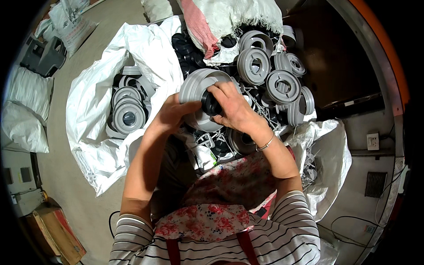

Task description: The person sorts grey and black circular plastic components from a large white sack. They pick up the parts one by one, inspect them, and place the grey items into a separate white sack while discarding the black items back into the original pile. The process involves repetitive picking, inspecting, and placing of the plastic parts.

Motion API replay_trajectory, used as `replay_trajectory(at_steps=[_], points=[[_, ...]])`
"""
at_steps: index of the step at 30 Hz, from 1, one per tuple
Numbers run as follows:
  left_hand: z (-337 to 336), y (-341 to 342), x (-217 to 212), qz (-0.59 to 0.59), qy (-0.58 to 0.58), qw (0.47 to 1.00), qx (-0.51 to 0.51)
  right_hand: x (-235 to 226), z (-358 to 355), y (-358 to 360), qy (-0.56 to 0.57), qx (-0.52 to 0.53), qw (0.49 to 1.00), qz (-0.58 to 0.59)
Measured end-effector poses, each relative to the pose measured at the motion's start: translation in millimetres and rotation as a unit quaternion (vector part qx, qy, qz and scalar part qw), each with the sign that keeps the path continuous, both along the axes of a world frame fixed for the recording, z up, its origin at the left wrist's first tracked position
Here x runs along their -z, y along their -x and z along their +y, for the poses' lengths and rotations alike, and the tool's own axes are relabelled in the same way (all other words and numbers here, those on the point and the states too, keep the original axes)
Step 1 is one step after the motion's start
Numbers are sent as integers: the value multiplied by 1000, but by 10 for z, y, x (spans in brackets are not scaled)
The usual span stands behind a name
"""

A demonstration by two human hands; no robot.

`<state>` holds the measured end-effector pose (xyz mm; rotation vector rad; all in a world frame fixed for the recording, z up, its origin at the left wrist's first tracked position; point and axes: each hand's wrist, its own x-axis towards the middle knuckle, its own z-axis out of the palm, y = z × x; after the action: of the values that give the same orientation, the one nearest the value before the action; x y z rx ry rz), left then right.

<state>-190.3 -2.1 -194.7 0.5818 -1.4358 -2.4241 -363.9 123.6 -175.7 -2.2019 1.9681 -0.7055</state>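
Grey ring [191,85] between the hands, left hand [171,114] gripping its left side, right hand [236,106] pinching black cap [212,105] inside it.

Left: bare floor [62,176] leaves a wide lane outside the white sack [84,123], whose crumpled rim stands between lane and left hand [173,111].
Far: a pink-and-white sack [251,15] blocks the way.
Right: piled gray rings [295,88] crowd the right hand [237,108].
Near right: an open sack [332,159] flanks the forearm.
Between hands: a black part [209,105] fills the gap.
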Motion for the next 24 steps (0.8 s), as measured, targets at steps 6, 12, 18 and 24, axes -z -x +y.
replay_trajectory(at_steps=[6, 12, 18, 24], points=[[95, 153, 145, -76, 92, 992, -31, 281, -15, 38, -122, 224, 887, -385], [148, 175, 118, -55, 138, 985, -92, 395, -70, 55, 41, 175, 961, -209], [-39, 76, 48, -139, 462, 827, -289, 294, -150, 201, -80, 232, 899, -363], [-336, 33, 254, -67, 370, 847, -376, 906, -71, 583, -214, 273, 934, -87]])
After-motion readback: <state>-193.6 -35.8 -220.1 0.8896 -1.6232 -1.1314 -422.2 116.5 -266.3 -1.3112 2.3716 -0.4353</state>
